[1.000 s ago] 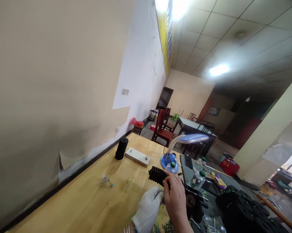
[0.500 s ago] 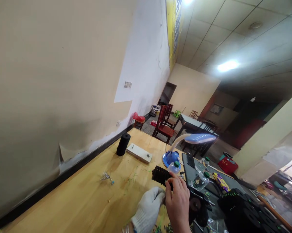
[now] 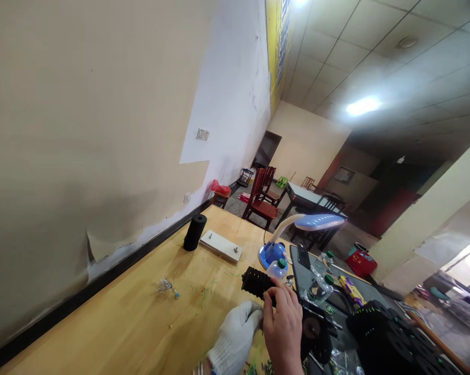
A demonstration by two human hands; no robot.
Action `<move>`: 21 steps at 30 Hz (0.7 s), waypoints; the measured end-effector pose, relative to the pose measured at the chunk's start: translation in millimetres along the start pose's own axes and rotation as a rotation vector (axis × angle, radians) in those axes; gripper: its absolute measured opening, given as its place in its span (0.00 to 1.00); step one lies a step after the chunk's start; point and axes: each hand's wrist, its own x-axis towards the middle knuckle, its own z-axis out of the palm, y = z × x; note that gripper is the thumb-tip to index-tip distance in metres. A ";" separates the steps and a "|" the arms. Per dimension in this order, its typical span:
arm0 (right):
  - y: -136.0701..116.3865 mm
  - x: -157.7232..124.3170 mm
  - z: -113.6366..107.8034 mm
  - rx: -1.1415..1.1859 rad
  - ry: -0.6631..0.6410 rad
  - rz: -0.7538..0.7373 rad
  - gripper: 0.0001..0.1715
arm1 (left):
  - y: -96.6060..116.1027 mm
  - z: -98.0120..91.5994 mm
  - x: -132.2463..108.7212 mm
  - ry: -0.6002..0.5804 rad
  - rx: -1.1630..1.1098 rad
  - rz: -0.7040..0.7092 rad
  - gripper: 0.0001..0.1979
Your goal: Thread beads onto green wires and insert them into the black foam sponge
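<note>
A black ribbed cylinder (image 3: 254,280) lies on its side above the table, its right part covered by my fingers. My bare right hand (image 3: 285,325) is closed at that covered part, with the thumb on the near side and fingers over the top. Just left of it, my left hand (image 3: 235,330) wears a white knitted glove. Its fingers are curled together near the cylinder's underside; what they pinch is hidden. To the right of my right hand is a black device (image 3: 315,328) with a round disc. Small green and dark pieces (image 3: 258,369) lie below the hands.
Beyond the cylinder stand a clear bottle with green cap (image 3: 277,269) and a blue desk lamp (image 3: 272,255). A white block (image 3: 221,246) and an upright black cylinder (image 3: 195,233) stand further back. Black parts (image 3: 391,338) are piled at right. A wire bundle (image 3: 168,286) lies left.
The whole view has shifted slightly, with things sitting a little further left. Both hands stay at the cylinder, and the right fingers have moved only slightly.
</note>
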 end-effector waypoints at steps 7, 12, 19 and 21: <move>5.5 -4.5 -0.7 0.077 0.033 0.000 0.06 | -2.7 4.4 0.9 -0.033 0.029 0.030 0.11; 6.4 -4.3 -2.6 0.091 0.038 0.009 0.07 | -3.8 8.0 0.1 -0.044 -0.009 0.029 0.11; 7.1 -3.6 -0.4 0.091 0.033 -0.008 0.06 | -10.8 6.8 3.3 -0.030 0.026 0.026 0.14; 7.3 -3.4 -0.3 0.086 0.032 -0.012 0.06 | -13.6 6.1 4.2 -0.024 0.033 0.018 0.14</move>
